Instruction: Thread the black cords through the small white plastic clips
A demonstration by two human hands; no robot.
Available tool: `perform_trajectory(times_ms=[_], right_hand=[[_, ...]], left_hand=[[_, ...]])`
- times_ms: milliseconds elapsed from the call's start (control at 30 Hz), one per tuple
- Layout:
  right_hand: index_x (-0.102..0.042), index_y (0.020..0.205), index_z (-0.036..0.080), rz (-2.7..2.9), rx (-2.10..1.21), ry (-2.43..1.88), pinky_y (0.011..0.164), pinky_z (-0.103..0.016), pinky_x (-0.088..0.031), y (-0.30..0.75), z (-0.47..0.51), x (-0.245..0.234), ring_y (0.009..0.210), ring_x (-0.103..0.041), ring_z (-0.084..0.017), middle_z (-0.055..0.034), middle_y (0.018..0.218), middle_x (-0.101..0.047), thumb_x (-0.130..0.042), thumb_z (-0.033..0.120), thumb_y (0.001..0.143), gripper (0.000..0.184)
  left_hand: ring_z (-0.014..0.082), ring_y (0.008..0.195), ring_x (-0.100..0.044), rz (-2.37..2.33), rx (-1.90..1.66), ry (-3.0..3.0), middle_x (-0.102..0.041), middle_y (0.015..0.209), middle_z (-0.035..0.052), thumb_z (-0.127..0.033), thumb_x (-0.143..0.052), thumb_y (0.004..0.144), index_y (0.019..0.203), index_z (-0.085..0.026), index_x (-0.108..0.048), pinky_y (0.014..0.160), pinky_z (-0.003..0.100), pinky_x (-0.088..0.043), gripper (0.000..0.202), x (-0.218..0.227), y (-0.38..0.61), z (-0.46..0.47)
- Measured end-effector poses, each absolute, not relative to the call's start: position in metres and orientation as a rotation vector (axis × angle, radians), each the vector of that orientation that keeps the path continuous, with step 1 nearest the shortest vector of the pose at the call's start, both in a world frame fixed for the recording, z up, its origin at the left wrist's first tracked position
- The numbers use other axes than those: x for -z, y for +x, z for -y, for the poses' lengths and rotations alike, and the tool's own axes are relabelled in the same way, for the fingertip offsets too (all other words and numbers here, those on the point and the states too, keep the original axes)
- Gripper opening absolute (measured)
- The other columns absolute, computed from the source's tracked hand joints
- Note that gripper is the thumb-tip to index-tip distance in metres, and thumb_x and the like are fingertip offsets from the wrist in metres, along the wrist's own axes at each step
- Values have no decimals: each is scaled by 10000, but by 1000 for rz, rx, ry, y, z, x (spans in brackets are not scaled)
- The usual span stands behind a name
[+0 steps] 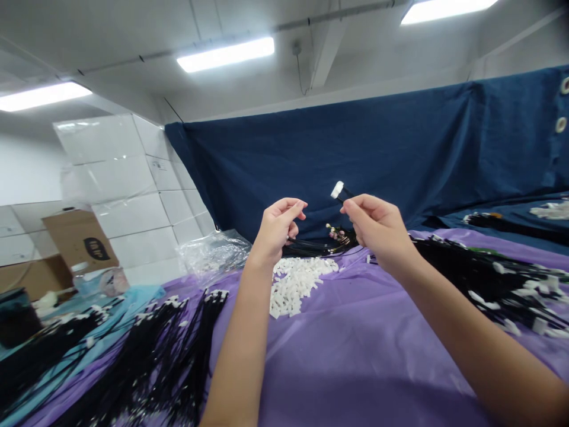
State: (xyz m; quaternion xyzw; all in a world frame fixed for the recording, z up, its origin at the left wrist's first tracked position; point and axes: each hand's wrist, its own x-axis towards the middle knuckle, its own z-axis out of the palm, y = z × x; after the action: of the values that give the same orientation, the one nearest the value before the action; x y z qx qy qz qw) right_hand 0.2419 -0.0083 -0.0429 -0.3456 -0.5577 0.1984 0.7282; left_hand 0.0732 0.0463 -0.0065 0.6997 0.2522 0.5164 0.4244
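My right hand [377, 228] pinches a black cable just below its white connector [337, 190], which points up and to the left. To the left, my left hand [280, 228] is raised at about the same height, its fingers curled in and its thumb near the index finger. Black wires [311, 245] come out from under its lower fingers and run toward the right hand; the grip itself is partly hidden. Below and between the hands, a pile of small white connector housings [296, 284] lies on the purple cloth [355, 356].
Bundles of black cables with white ends lie at the left [164, 356] and the right [502, 279]. Crumpled clear plastic [216, 252] sits behind my left arm. White boxes [120, 178] are stacked at the back left, beside a blue curtain [284, 154].
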Motion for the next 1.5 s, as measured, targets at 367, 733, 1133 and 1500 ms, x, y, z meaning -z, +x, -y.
perform_trajectory(times_ms=[367,733,1133,1500], right_hand=[[-557,778,203,1018,-640,-480,342,-171,-182,256,20,27,370,-201,-23,90,538,-280,-623,377,853,200],[-634,771,182,1218,-302,-661,356,-169,-234,241,18,36,387,-298,-31,70,485,-359,-644,396,829,222],[-465,735,221,964,-516,-437,541,-210,-493,269,7,20,466,-415,-47,83,584,-382,-739,332,725,296],[-524,568,188,822,-152,-725,473,-294,-522,280,-47,33,429,-485,-106,40,487,-450,-693,330,756,290]], left_hand=[[-2,393,-337,-638,-1304,1654,-493,758,-14,-328,-637,770,839,-157,-618,361,156,-146,185,5,70,-53],[3,385,-342,-555,-1254,1608,-479,752,-14,-441,-626,779,841,-160,-611,331,174,-123,287,6,69,-55],[27,541,-412,-479,-1115,1902,-491,811,-11,-204,-834,558,938,-179,-628,447,171,-318,433,4,54,-66],[66,620,-454,-447,-1118,2135,-542,822,16,-87,-675,652,977,-167,-635,560,196,-390,337,14,31,-113]])
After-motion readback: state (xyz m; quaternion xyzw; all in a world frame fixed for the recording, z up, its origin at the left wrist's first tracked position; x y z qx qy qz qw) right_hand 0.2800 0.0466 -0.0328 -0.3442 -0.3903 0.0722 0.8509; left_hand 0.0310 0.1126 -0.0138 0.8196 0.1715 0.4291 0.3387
